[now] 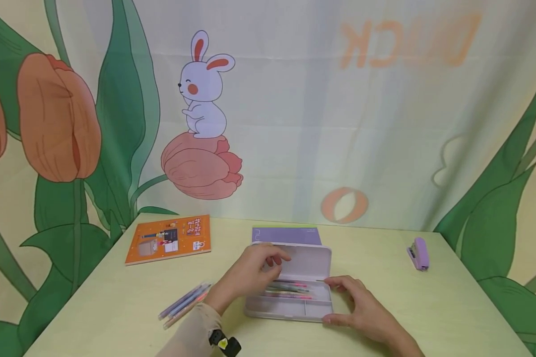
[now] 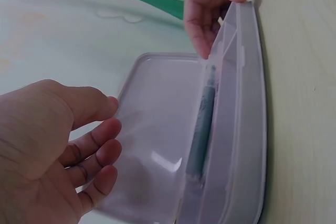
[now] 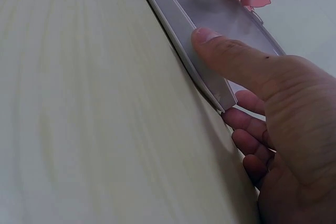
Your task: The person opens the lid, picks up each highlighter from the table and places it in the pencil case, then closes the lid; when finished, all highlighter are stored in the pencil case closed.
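A pale grey pencil case (image 1: 277,309) lies on the table with its lid (image 1: 308,260) tipped up at the back. Several pens (image 1: 290,287) lie in its long compartment; a dark green one (image 2: 203,129) shows in the left wrist view. My right hand (image 1: 362,310) grips the case's right end, thumb at the front corner and fingers round the far side. Over the left part of the case is my left hand (image 1: 253,270), with loosely bent fingers and nothing between them. In the left wrist view its fingertips (image 2: 107,150) are by the lid's edge.
Several pens (image 1: 183,303) lie on the table to the left of the case. An orange book (image 1: 169,239) is at the back left, and a purple booklet (image 1: 286,235) sits behind the lid. A purple stapler (image 1: 420,254) stands at the right. A printed curtain (image 1: 286,124) hangs behind.
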Action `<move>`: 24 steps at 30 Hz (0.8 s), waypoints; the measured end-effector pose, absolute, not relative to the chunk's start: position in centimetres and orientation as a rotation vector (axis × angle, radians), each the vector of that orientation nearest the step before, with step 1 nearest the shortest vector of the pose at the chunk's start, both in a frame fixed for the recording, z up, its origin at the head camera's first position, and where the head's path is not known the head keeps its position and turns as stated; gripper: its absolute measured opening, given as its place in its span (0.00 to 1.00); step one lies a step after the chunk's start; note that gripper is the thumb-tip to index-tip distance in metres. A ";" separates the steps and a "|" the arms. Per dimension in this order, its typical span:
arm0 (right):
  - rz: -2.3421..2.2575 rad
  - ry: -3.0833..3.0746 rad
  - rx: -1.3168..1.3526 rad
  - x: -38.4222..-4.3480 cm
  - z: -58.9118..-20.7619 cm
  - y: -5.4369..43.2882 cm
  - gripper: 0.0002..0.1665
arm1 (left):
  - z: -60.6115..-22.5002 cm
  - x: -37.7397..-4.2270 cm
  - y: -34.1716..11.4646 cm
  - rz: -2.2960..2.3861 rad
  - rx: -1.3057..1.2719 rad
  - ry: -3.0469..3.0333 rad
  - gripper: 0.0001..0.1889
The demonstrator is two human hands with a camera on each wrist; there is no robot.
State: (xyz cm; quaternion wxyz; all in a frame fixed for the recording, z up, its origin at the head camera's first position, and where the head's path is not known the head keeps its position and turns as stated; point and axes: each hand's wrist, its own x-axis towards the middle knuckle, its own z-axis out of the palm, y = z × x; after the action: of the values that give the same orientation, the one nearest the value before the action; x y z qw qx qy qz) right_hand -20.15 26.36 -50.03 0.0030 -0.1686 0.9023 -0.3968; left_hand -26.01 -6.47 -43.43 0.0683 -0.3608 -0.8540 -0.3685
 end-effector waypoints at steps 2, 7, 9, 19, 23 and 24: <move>-1.243 2.831 -0.532 -20.1 -50.0 26.3 0.49 | -43.2 -25.9 -7.3 -1.114 -1.073 -2.558 0.14; -1.234 2.838 -0.513 -20.1 -50.1 26.4 0.49 | -42.5 -25.6 -9.8 -1.098 -1.050 -2.528 0.14; -1.231 2.837 -0.504 -20.1 -50.1 26.4 0.50 | -42.2 -25.6 -11.0 -1.089 -1.014 -2.541 0.13; -1.226 2.843 -0.521 -20.1 -50.0 26.3 0.50 | -42.0 -24.8 -17.7 -1.036 -0.705 -2.683 0.13; -1.232 2.836 -0.515 -20.1 -50.0 26.3 0.50 | -42.6 -24.1 -19.9 -1.031 -0.620 -2.716 0.12; -1.234 2.835 -0.520 -20.1 -50.0 26.4 0.50 | -42.8 -23.9 -20.4 -1.033 -0.602 -2.721 0.12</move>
State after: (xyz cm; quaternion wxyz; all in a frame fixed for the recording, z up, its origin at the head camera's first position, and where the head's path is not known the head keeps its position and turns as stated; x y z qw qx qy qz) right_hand -20.13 26.35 -50.05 0.0031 -0.1659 0.9042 -0.3936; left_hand -23.93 -20.44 -42.85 0.0844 -0.2018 -0.9122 -0.3463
